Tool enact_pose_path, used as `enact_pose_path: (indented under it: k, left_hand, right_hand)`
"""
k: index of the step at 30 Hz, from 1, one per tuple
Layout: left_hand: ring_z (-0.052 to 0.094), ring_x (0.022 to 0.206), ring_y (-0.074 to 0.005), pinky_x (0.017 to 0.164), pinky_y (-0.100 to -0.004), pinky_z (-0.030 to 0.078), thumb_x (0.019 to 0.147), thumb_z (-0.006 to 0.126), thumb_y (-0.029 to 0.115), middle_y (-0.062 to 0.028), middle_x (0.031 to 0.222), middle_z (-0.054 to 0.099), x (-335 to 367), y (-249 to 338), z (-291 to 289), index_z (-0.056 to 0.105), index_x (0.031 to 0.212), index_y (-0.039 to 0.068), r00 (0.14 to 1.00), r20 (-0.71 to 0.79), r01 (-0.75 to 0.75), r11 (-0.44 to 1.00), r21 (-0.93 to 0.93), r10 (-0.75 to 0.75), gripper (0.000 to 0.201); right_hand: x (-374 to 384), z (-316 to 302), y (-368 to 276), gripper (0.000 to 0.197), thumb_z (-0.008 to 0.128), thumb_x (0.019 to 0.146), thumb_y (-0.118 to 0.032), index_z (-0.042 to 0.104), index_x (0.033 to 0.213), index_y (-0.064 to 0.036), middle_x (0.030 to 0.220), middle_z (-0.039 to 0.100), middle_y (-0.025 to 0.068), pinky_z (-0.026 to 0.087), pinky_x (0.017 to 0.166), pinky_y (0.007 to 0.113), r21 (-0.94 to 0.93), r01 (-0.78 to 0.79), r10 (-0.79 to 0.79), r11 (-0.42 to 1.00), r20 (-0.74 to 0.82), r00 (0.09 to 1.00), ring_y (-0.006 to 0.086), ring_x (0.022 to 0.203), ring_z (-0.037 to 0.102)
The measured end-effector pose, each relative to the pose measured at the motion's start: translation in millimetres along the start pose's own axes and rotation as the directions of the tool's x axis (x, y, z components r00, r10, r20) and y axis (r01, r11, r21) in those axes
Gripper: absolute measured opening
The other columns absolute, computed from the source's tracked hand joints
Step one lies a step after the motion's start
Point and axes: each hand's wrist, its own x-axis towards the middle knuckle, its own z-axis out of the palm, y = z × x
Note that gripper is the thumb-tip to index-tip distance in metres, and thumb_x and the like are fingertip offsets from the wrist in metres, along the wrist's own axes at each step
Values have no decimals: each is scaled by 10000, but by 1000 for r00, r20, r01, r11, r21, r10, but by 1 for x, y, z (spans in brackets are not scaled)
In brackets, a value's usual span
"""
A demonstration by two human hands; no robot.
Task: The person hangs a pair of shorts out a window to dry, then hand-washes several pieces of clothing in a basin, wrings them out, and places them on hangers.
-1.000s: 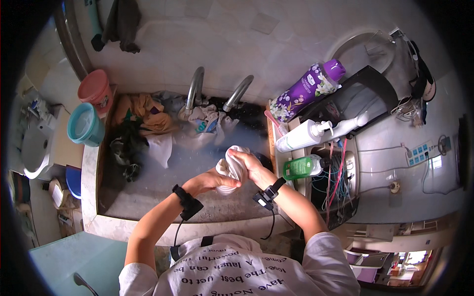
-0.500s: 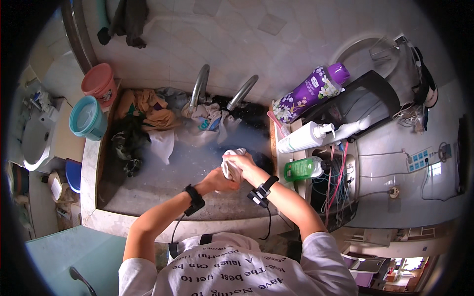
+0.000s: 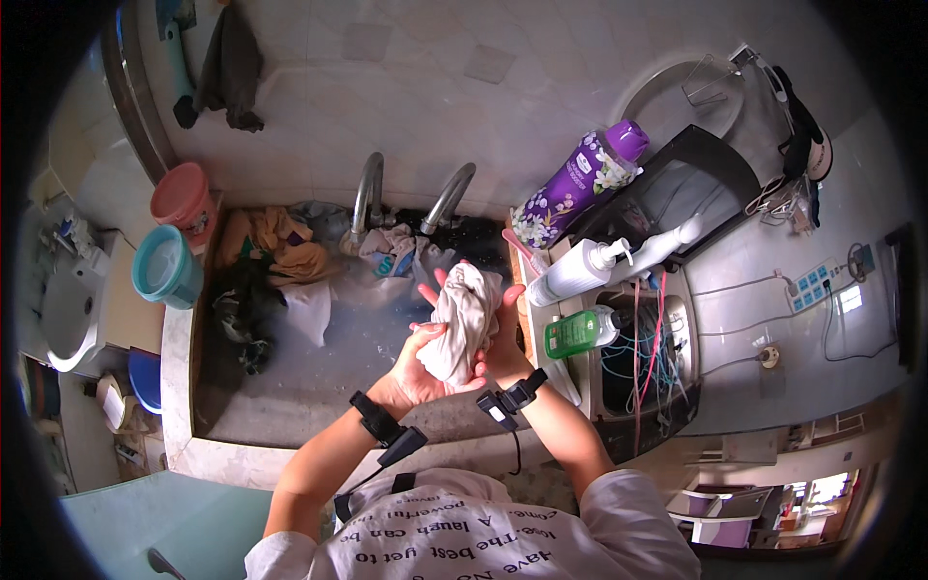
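I hold a bunched white cloth point(image 3: 462, 329) between my two hands, up in front of me over the near right part of the sink point(image 3: 253, 462). My left hand point(image 3: 416, 375) cups it from the left and below, fingers bent around it and the thumb against its side. My right hand point(image 3: 505, 350) clasps it from the right, with fingertips reaching out past its edge; how far those fingers curl behind the folds I can't properly make out, since the cloth covers them.

Beyond the cloth, cloudy water point(image 3: 362, 329) lies in the sink. An orange garment point(image 3: 280, 246) is heaped in the far left corner, a dark garment point(image 3: 242, 314) just on the near side of it, and a pale piece of fabric point(image 3: 307, 311) spreads beside them. Two curved metal taps stand at the back, over more wet laundry point(image 3: 396, 249). To my right, on the side ledge, I have a white pump bottle point(image 3: 572, 273) and a green bottle point(image 3: 572, 333), both lying tilted in my view, with a large purple bottle point(image 3: 572, 188) farther back.
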Motion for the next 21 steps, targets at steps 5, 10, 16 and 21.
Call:
enact_pose_path:
  k: [5,10,16,21]
  left_hand:
    - [548,830,-245,750,-360,465,708,648,405,-152,988,545,-4,5,-12,464,1153,-3,996,24,85,995,43,-86,632]
    - [572,899,-206,763,-357,473,719,716,259,-94,992,583,-10,16,-15,503,1104,60,974,-218,138,917,374,-58,483]
    - [548,954,-185,826,-315,449,674,760,196,-73,1072,536,-2,17,-19,233,1307,38,934,-329,111,765,634,138,839]
    - [579,865,-192,784,-309,453,629,773,302,-101,924,615,8,21,-41,557,1068,-22,840,-450,372,280,885,304,588]
  right_hand:
    - [-3,-18,-14,618,483,781,-599,509,1061,-49,988,555,91,373,943,488,-165,-207,186,964,-134,973,271,974,534]
    - [3,-26,-15,234,673,766,-277,542,820,-91,787,556,53,438,866,442,-234,-220,125,947,-360,924,209,790,559]
    - [7,-43,-16,229,701,727,-167,532,839,-61,759,571,72,507,653,367,-325,-365,127,872,-571,811,210,711,594]
    - [13,-59,-6,267,722,667,-37,542,862,-15,772,587,90,520,564,324,-453,-317,-71,833,-657,750,197,627,602]
